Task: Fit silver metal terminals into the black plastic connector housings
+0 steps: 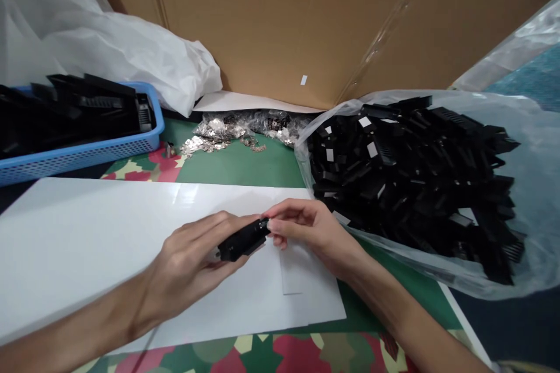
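My left hand (192, 256) grips a small black plastic part (243, 240) just above a white sheet (87, 245) on the table. My right hand (306, 227) pinches the right end of the same part with its fingertips. A big pile of similar black plastic parts (411, 175) lies in an open clear plastic bag (534, 186), just right of my right hand.
A blue basket (87, 154) holding black parts stands at the far left. A heap of small shiny metal pieces (227, 131) lies at the back on the green mat. A cardboard wall (284, 23) closes the back, and white plastic wrap (131, 58) is bunched at the back left.
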